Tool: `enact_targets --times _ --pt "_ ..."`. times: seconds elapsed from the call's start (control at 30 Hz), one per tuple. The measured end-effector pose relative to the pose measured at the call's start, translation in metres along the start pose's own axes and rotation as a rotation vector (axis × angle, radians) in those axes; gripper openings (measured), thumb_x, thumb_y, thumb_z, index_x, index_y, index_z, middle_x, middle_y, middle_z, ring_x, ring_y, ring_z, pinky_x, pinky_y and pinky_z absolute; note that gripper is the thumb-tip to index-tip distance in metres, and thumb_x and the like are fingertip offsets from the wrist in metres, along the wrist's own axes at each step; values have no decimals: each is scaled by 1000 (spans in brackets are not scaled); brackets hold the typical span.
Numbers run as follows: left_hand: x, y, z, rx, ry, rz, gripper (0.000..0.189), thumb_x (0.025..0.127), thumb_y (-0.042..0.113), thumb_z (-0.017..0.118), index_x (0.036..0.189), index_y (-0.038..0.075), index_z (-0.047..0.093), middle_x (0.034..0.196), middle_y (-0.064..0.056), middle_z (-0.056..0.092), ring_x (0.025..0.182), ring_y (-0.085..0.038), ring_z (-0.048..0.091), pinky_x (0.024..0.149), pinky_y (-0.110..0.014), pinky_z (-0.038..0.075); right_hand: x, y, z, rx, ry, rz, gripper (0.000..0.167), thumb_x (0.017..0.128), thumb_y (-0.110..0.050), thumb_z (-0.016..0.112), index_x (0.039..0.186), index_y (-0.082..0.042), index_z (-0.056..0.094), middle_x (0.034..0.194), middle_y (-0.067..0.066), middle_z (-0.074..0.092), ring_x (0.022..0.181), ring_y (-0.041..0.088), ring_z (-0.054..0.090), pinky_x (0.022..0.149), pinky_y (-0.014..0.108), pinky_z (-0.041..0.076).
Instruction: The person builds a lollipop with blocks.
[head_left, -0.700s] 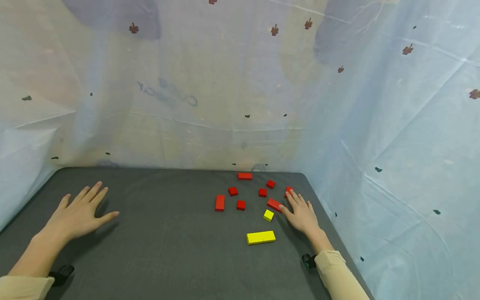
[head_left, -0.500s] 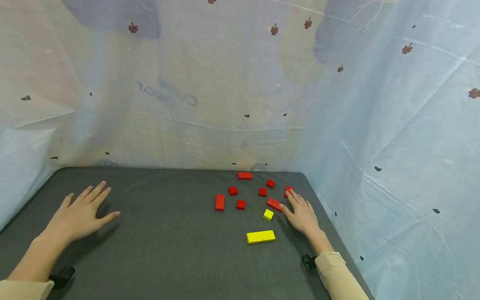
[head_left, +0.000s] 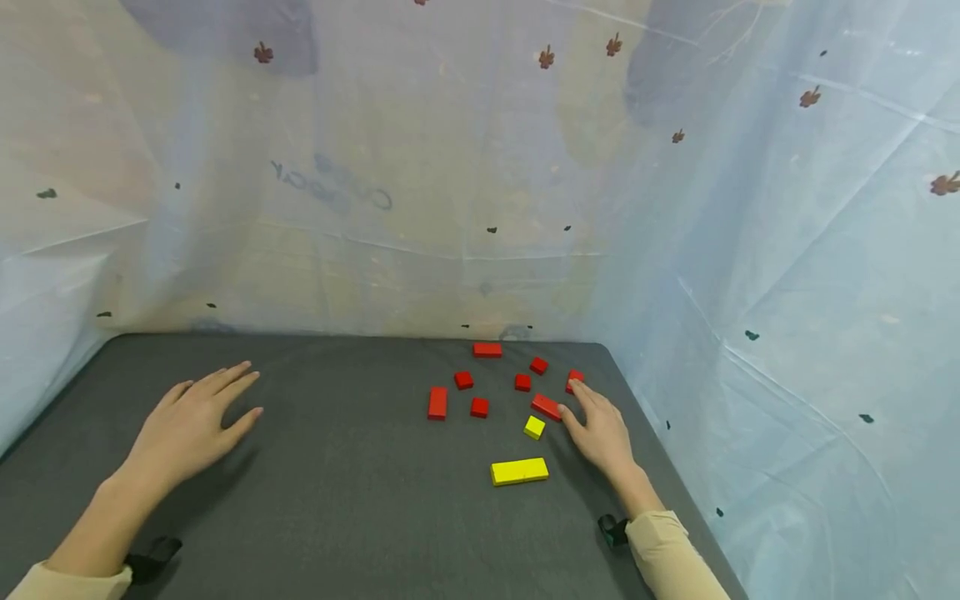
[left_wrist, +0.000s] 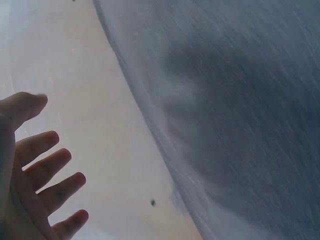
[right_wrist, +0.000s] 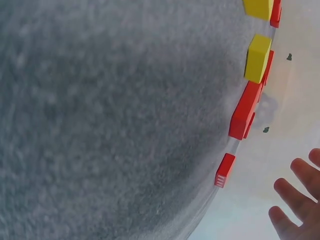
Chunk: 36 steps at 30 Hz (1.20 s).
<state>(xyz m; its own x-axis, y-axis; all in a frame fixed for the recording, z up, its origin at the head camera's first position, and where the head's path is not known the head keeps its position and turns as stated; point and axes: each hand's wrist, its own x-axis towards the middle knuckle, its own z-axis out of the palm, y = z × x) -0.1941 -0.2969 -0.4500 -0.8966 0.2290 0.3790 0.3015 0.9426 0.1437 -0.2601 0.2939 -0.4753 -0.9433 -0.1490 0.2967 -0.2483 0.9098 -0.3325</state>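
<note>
My left hand (head_left: 183, 429) hovers over the left part of the dark grey table (head_left: 337, 500), fingers extended and thumb spread, holding nothing. In the left wrist view its fingers (left_wrist: 54, 167) look loosely bent, with no block near. Over on the right, my right hand (head_left: 600, 429) is above the table with relaxed fingers, close to a long red block (head_left: 547, 407) and a red block (head_left: 575, 380) beyond its fingertips. The right wrist view shows its fingers (right_wrist: 295, 197) apart from the blocks. A small yellow cube (head_left: 535, 427) and a long yellow block (head_left: 519, 472) lie to its left.
Several more red blocks lie toward the back right, among them a long one (head_left: 487, 351) by the far edge and an upright-lying one (head_left: 437, 403). A translucent patterned plastic sheet (head_left: 420, 150) hangs behind the table and along its right side.
My left hand has moved right and turned slightly, its fingers closer together. The right hand stays almost in place, its fingers drawn closer together. The blocks have not visibly moved on the table.
</note>
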Motion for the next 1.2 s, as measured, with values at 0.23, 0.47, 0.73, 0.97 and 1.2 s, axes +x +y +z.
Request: enact_targets --times 0.23,0.47,0.73,0.97,1.2 --pt "13 37 3 -68 145 96 57 85 20 84 137 2 66 142 -21 60 117 -46 63 94 -70 45 -3 -7 5 136 50 -7 55 104 -30 66 153 -9 53 153 19 53 139 44 49 113 65 38" --pt "29 73 12 -155 191 207 57 85 17 85 137 5 66 141 -16 62 112 -40 66 83 -62 52 -6 -12 15 216 103 -58 52 99 -20 73 146 -3 59 139 20 64 119 41 63 102 61 50" --pt "48 111 21 -293 107 278 52 91 21 82 138 9 65 139 -10 63 119 -32 64 89 -57 54 -9 -16 23 275 50 -79 52 97 -11 74 146 -2 59 130 18 69 100 36 66 92 55 56" --pt "65 141 36 -361 62 430 50 89 22 85 135 12 68 135 -2 64 117 -22 65 89 -47 57 -6 -17 26 256 -24 -51 51 96 -10 75 144 -3 61 128 14 70 98 30 67 90 51 57" --pt "78 171 56 -371 -38 566 47 91 22 83 135 15 68 134 2 64 116 -16 64 92 -42 56 -3 -15 29 226 -89 -87 42 94 -7 76 135 -4 68 122 10 72 96 23 67 89 46 57"
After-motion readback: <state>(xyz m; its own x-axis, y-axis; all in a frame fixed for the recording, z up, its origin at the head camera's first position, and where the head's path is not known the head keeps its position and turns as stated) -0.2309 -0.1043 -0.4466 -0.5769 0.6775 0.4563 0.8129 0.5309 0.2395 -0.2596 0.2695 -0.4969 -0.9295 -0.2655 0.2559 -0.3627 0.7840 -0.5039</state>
